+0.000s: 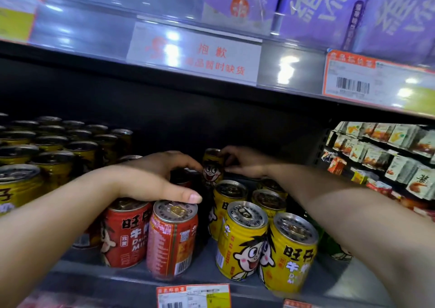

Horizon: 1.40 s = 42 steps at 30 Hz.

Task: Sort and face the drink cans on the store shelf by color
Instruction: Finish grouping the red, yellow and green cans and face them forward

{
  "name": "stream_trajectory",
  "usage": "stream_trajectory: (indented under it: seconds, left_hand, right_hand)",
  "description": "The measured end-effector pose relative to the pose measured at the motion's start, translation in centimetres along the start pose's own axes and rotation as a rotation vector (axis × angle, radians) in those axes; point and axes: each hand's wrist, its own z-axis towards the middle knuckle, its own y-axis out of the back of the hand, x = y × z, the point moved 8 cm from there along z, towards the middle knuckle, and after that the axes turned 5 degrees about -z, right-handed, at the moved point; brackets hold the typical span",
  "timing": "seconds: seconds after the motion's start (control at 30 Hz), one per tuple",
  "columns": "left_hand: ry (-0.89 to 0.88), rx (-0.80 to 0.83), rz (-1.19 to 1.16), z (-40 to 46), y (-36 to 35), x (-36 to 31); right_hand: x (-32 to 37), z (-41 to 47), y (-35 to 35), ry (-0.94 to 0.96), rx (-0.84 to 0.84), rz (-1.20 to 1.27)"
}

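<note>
At the far left stands a block of yellow cans (47, 147), packed in rows. Next come two red cans (127, 232) at the shelf (131, 272) edge, one turned barcode-out. The left hand (153, 178) lies over their tops, fingers stretched and loosely spread, tips just touching a raised yellow can (212, 166) at the back. The right hand (242, 162) pinches that can from the other side, fingers curled on its upper part, face forward. Below it sits a yellow group (266, 241), and snack packs (388, 157) hang on the right. The risk, I'd say: the right forearm hangs just above the front yellow cans, so lowering it carelessly could tip them off the edge.
</note>
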Motion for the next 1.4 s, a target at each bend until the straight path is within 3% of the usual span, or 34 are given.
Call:
stream_trajectory:
  seconds: [0.23, 0.63, 0.73, 0.83, 1.0, 1.23, 1.3, 1.4]
  left_hand:
    - [0.026, -0.009, -0.001, -0.1, 0.0, -0.2]
    - [0.048, -0.024, 0.017, -0.1, 0.1, -0.4]
    - [0.043, -0.015, 0.033, -0.1, 0.1, -0.4]
    - [0.002, -0.029, 0.048, -0.3, 0.6, -0.4]
    - [-0.061, -0.01, 0.12, -2.4, 3.0, 0.6]
    - [-0.149, 0.13, 0.137, -6.8, 5.1, 4.8]
    - [-0.18, 0.079, 0.103, -7.9, 4.4, 5.1]
    - [-0.119, -0.175, -0.008, -9.5, 3.5, 5.8]
  right_hand:
    - [0.5, 1.1, 1.2, -0.05, -0.145, -0.03]
    - [1.8, -5.2, 2.5, 0.081, 0.01, -0.222]
    - [2.0, -7.4, 3.1, 0.033, -0.013, -0.155]
    - [3.3, -9.5, 4.7, -0.031, -0.147, -0.123]
    - [10.8, -14.0, 6.2, -0.191, -0.287, 0.096]
    - [19.6, -15.6, 0.6, -0.395, -0.435, 0.264]
    - [20.1, -15.8, -1.4, -0.486, -0.485, 0.353]
    - [20.2, -16.9, -4.1, -0.565, -0.564, 0.462]
